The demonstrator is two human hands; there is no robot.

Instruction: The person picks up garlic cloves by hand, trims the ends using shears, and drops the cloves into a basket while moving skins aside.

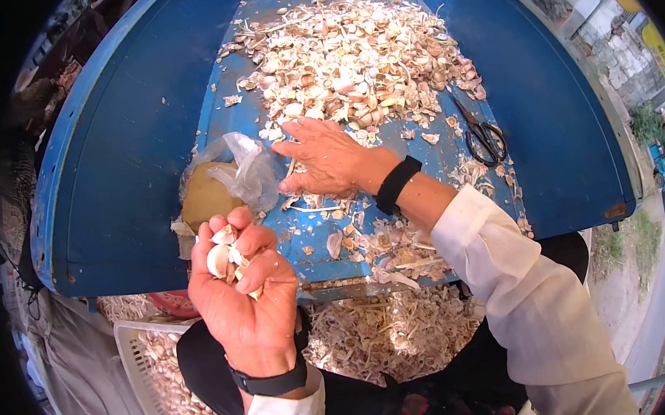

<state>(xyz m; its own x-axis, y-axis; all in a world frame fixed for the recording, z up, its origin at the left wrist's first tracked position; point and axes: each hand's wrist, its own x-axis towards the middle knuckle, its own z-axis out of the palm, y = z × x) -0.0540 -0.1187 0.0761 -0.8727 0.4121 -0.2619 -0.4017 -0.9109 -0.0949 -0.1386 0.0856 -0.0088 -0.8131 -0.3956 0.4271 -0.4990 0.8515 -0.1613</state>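
Palm up near the bed's front edge, my left hand curls its fingers round several garlic cloves. My right hand reaches forward with fingers spread and palm down, at the near edge of a large heap of garlic cloves and papery skins. Nothing shows in its fingers, though the palm is hidden. Just left of it, a clear plastic bag lies against a tan, rounded object whose kind I cannot make out.
Black-handled scissors rest right of the heap. Blue metal walls flank the work surface. Below its front edge, a white plastic basket holds cloves, and loose skins are piled between my legs. Skins also litter the near surface.
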